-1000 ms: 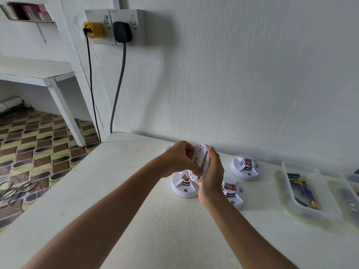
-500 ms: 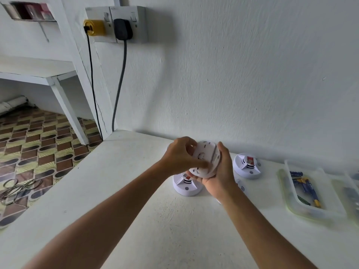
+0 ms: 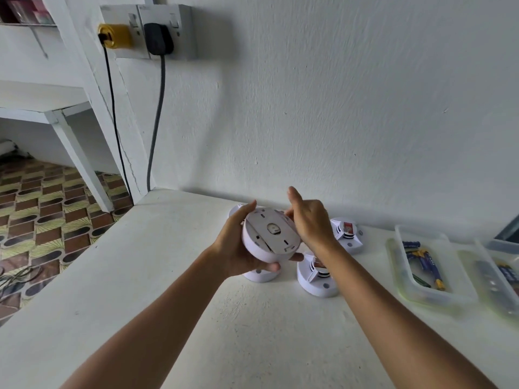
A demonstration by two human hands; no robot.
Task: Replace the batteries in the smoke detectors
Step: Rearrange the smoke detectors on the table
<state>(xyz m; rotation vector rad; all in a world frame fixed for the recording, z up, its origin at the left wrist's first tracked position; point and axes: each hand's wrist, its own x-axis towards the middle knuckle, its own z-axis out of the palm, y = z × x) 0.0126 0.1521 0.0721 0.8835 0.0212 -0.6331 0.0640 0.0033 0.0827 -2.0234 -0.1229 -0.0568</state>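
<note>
In the head view, the left hand (image 3: 238, 245) cups a white smoke detector (image 3: 270, 235) from below and behind, thumb over its top rim and fingertips curled under its lower edge, holding it in the air above the worktop (image 3: 168, 276) near the wall. The detector is a flat disc, so it has no long axis; its flat back faces up and toward the camera, tilted, with a small central window and slots showing. The right hand (image 3: 309, 220) meets the disc's right rim with curled fingers, thumb raised free; whether it truly grips the rim I cannot tell. The step in hand looks like opening the back: the plate seems still seated. The next move likely calls for a twist of the plate against the steadying left hand, or finding a catch. Three more detectors (image 3: 317, 279) lie below, two showing red-labelled parts, and a clear tray (image 3: 404, 287) of spare batteries (image 3: 427, 262) sits well to the right.
</note>
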